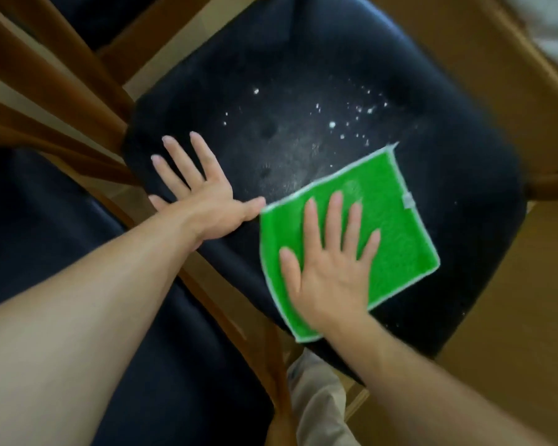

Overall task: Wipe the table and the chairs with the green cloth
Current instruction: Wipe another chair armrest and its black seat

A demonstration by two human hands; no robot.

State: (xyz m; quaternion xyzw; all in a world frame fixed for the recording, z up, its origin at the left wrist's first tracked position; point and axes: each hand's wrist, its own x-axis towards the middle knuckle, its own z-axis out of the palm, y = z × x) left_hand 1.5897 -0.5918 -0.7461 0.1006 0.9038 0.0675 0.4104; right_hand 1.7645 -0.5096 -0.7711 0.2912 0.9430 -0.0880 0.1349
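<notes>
A green cloth (397, 230) with a white edge lies flat on the dark navy seat of a wooden chair (319, 69). My right hand (331, 268) presses on the cloth's near left part with straight, spread fingers. My left hand (200, 191) rests flat on the seat's left edge, its thumb almost touching the cloth's corner. White crumbs (332, 123) and a pale dusty smear are scattered over the seat beyond the cloth.
A second dark-cushioned chair (45, 226) stands close on the left, its wooden frame (226, 304) running between the two seats. Wooden slats (45, 75) rise at the upper left. Light wood floor (512, 349) lies to the right. A beige trouser leg (316, 397) shows below.
</notes>
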